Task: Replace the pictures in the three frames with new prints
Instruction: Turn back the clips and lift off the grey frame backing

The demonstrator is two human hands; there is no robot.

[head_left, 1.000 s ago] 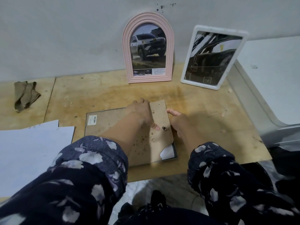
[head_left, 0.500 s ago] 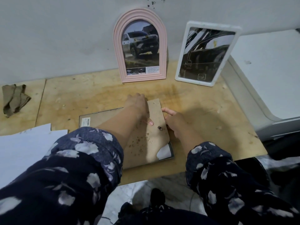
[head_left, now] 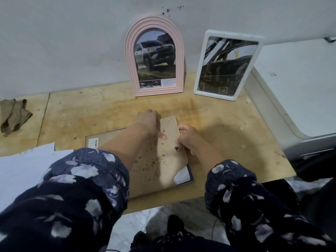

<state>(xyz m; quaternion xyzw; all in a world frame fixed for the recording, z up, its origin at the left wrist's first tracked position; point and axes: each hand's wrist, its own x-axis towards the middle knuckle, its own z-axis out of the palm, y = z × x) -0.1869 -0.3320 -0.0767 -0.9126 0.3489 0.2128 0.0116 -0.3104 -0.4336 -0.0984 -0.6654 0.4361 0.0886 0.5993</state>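
1. The right hand has its fingers curled over the right edge of the backing board, close to the small metal hanger; it looks to be pinching that edge, though the fingertips are hidden.
2. The left hand lies on the far left part of the board with its fingers reaching over the far edge and the thumb flat on the surface; whether the fingers hook the edge or merely press I cannot tell.
3. The board belongs to the dark frame, which lies face down on the wooden table, right in front of the person. A white print corner shows where the board's near right corner is torn away.
4. Step in hand, as I judge it: working the back of this frame, either seating or freeing the board. Which of the 2 I cannot tell.
5. The next move likely calls for even pressure along the edges, so the stained board neither bends nor tears further.
6. Count: 3 frames. 1 is the flat frame; 2 stand against the wall, the pink arched frame and the white frame, both showing vehicle pictures.
7. Also here: 1 stack of white paper sheets at the left and 1 crumpled cloth far left.
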